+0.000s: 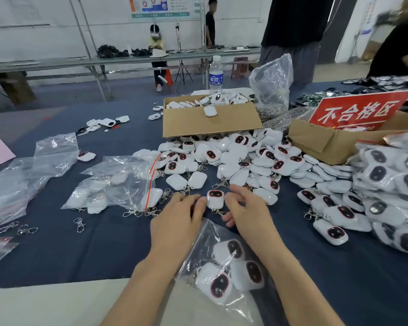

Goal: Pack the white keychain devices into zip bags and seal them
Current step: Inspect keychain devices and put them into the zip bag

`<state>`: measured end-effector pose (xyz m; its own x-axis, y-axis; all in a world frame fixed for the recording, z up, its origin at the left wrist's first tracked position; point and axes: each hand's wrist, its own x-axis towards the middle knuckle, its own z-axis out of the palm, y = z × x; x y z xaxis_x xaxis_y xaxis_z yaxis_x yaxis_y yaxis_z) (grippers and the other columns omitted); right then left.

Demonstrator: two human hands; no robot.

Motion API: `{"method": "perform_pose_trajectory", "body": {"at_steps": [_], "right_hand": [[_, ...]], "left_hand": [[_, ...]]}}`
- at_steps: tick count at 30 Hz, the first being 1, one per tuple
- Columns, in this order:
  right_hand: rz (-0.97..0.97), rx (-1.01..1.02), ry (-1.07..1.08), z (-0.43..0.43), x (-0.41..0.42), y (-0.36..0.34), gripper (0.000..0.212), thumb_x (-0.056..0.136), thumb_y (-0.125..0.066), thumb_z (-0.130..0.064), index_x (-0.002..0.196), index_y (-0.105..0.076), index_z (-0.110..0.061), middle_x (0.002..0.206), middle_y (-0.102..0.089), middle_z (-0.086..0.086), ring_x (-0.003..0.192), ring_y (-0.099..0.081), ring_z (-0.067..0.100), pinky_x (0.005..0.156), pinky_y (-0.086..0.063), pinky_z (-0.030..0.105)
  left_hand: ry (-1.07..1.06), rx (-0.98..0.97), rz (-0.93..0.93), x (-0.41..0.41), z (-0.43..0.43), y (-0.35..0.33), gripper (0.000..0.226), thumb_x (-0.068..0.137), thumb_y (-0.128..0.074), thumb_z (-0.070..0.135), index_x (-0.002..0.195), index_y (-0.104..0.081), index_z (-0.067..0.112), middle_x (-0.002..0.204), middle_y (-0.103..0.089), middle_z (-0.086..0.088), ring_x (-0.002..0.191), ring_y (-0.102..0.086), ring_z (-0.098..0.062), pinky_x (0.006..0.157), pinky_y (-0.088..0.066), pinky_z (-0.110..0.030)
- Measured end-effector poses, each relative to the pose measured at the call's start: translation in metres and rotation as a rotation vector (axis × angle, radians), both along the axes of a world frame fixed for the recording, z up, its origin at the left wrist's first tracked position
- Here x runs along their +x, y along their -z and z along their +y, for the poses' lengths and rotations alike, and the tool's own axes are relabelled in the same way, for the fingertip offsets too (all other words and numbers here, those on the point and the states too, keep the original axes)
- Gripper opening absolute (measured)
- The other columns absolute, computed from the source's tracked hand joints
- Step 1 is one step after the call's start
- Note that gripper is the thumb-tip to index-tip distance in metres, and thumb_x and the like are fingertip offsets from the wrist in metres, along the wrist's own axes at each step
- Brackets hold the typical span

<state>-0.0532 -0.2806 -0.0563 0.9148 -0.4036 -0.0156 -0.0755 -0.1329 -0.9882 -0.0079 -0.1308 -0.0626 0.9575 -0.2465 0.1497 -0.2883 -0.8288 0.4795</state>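
Snagging is the risk: left hand and right hand flank a keychain device, grip loose and unclosed, and its clasp could catch the zip bag.

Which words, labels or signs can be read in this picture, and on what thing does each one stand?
"不合格区": white characters on the red sign, which stands at the cardboard box on the right.
Blue label on the water bottle: too blurred to read.
Print on the wall poster: too small to read.
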Motion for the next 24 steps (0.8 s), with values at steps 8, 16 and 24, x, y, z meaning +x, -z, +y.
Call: {"method": "perform_pose_trajectory", "body": {"at_steps": [8,16,24], "right_hand": [[-0.044,-0.093,-0.031,0.005,0.006,0.006,0.035,0.095,-0.066,-0.023,0.127,-0.062,-0.035,0.101,-0.064,-0.014,0.074,-0.061,-0.003,0.071,-0.049,0.019],[-0.133,-0.003,-0.151,0.005,-0.002,-0.006,0.027,0.095,-0.067,-0.021,0.094,-0.072,-0.047,0.092,-0.076,-0.018,0.081,-0.067,-0.004,0.068,-0.053,0.017],[-0.189,0.101,-0.220,0.008,-0.007,-0.011,0.031,0.097,-0.064,-0.013,0.096,-0.076,-0.042,0.100,-0.078,-0.010,0.087,-0.071,0.004,0.070,-0.057,0.017]], "left_hand": [[0.100,-0.443,0.065,0.000,0.006,0.008,0.004,0.098,-0.056,0.052,0.101,-0.056,0.051,0.091,-0.069,0.030,0.080,-0.065,0.006,0.075,-0.052,-0.033],[0.197,-0.713,0.160,0.000,0.010,-0.002,0.013,0.098,-0.063,0.031,0.105,-0.074,0.034,0.082,-0.073,0.015,0.076,-0.065,0.001,0.071,-0.047,-0.010],[0.216,-0.832,0.307,0.000,0.012,-0.008,0.013,0.098,-0.063,0.021,0.095,-0.075,0.020,0.066,-0.063,0.013,0.063,-0.055,0.002,0.060,-0.041,-0.006]]}}
